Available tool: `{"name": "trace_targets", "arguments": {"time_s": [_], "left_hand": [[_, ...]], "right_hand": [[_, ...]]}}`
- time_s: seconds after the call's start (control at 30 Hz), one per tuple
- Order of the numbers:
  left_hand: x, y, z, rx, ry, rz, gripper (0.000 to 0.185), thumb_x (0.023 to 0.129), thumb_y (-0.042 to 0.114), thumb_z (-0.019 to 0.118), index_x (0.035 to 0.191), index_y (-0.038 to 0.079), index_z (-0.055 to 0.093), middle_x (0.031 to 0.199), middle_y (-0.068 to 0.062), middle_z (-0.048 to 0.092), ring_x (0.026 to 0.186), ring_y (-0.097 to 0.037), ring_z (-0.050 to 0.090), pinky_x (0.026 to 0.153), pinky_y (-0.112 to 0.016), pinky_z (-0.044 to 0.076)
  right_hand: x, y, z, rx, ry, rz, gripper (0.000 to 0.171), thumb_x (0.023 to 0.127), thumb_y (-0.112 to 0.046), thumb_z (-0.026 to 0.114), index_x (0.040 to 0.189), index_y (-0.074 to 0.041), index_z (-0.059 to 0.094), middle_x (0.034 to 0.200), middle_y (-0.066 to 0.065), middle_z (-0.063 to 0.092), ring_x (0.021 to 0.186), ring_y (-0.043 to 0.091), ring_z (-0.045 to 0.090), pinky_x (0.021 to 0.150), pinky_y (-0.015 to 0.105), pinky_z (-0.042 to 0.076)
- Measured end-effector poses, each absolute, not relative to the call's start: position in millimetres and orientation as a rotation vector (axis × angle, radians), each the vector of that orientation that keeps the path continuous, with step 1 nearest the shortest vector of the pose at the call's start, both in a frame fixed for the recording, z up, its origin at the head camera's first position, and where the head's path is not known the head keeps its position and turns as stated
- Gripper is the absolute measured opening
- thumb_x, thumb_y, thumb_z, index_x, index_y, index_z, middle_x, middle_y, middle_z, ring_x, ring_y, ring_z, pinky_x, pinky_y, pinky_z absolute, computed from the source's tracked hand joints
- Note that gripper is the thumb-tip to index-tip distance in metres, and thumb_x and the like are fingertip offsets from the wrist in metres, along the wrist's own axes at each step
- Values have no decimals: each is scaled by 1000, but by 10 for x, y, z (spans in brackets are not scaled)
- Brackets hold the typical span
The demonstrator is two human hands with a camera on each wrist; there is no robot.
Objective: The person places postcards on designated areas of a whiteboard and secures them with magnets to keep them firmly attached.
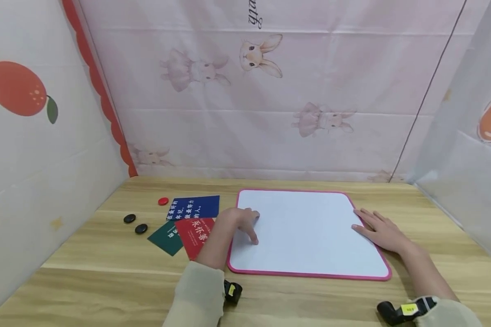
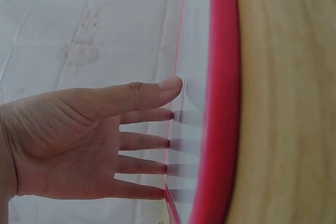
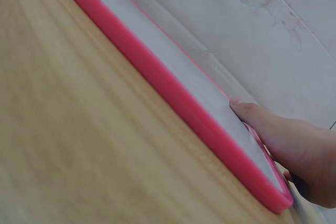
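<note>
A white board (image 1: 307, 231) with a pink rim (image 2: 223, 103) lies flat on the wooden table. My left hand (image 1: 245, 222) is at its left edge, and the spread, straight fingers (image 2: 152, 141) touch the white surface with their tips. At the right edge my right hand (image 1: 378, 229) rests flat, fingers extended, partly on the pink rim (image 3: 173, 93). In the right wrist view the right hand (image 3: 294, 145) lies over the board's corner. Neither hand holds anything.
Left of the board lie a blue card (image 1: 194, 206), a red card (image 1: 196, 234) and a green card (image 1: 166, 237), partly overlapping. A red round magnet (image 1: 162, 201) and two black ones (image 1: 129, 218) sit further left. Fabric walls enclose the table on three sides.
</note>
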State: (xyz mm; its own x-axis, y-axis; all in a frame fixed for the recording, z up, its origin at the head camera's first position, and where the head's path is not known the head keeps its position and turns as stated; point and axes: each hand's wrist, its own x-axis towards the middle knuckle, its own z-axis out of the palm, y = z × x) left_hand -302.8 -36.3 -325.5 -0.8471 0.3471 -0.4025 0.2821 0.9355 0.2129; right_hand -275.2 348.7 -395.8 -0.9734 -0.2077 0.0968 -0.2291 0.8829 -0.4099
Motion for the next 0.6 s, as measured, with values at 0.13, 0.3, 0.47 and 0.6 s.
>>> {"name": "trace_targets", "arguments": {"time_s": [0.13, 0.3, 0.47, 0.6], "left_hand": [[-3037, -373, -3224, 442, 2654, 261, 72, 77, 33, 73, 138, 13, 40, 136, -6, 42, 122, -23, 39, 97, -45, 35], [-3075, -359, -3207, 478, 2680, 310, 61, 84, 31, 67, 135, 7, 42, 130, -10, 48, 111, -22, 47, 94, -41, 39], [-3100, -348, -3232, 519, 2729, 378, 59, 85, 28, 66, 135, 6, 43, 127, -11, 50, 113, -23, 47, 92, -40, 41], [-3109, -350, -3246, 560, 2777, 464, 56, 84, 25, 67, 133, 6, 47, 127, -10, 51, 118, -24, 45, 91, -40, 42]], "right_hand": [[-2760, 3478, -3949, 349, -3003, 666, 72, 90, -50, 48, 141, -2, 30, 142, 31, 21, 127, 53, 8, 92, 71, 5], [-2770, 3471, -3947, 345, -3005, 677, 73, 90, -51, 48, 142, -3, 30, 143, 29, 21, 128, 52, 7, 93, 70, 4], [-2764, 3471, -3949, 344, -3010, 686, 73, 90, -51, 48, 142, -3, 30, 143, 29, 21, 128, 52, 7, 94, 69, 3], [-2751, 3493, -3946, 346, -3005, 680, 72, 90, -50, 48, 141, -2, 31, 142, 30, 21, 128, 52, 7, 95, 68, 3]]}}
